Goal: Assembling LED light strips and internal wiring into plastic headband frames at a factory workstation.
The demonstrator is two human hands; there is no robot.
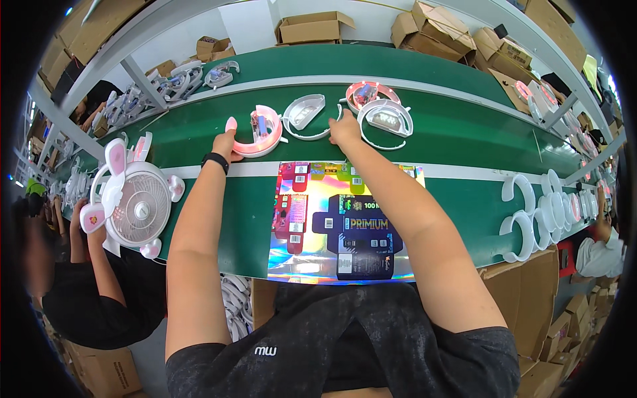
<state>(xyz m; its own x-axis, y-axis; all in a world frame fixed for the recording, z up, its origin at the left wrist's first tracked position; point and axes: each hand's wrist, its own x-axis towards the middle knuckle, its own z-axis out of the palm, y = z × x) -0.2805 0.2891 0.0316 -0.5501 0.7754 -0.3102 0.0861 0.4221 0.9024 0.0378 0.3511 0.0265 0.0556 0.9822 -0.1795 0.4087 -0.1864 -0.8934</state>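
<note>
At the far left of the middle bench strip, my left hand (225, 146) grips the edge of a pink-lit ring-shaped housing (261, 147), with wiring and a blue part inside it. My right hand (346, 129) reaches farther right, its fingers closed at the end of a thin white curved band. That band appears to belong to a white ring-shaped shell (306, 111) with a half-disc panel, lying between my hands. Just right of my right hand lie another white shell (387, 119) and, partly behind it, a second pink-lit housing (375, 89).
A shiny printed sheet (285, 262) lies on the green bench (245, 225) before me. A rabbit-eared fan (139, 205) stands left, by a co-worker's hands. White curved parts (521, 219) stand at right. Metal posts (142, 83) and cardboard boxes (312, 30) are beyond.
</note>
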